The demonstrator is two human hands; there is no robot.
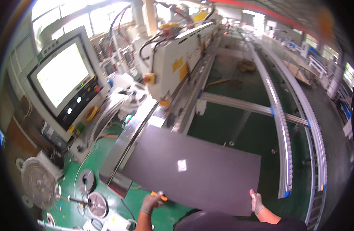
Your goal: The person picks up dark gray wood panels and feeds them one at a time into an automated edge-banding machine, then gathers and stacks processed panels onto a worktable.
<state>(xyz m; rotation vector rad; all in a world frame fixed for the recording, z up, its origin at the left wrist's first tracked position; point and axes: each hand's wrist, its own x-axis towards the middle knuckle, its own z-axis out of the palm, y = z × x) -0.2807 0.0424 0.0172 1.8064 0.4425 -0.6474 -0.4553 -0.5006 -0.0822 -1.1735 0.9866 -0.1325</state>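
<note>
A large dark grey rectangular panel [207,169] with a small white label [182,165] lies in front of me, its left end on the metal bed of a long machine. My right hand [256,202], gloved, grips the panel's right edge near the front corner, thumb on top and fingers out of sight beneath. My left hand [153,203], also gloved, is closed beside the panel's front edge. Bits of a small orange object [164,198] show past its fingers; its kind is hidden. Whether this hand touches the panel cannot be told.
The long pale machine [173,65] runs away at left, with a control screen [63,73] beside it. Roller rails [277,111] stretch along the right. A standing fan [40,183], a grey roll [87,181] and cables are on the green floor at lower left.
</note>
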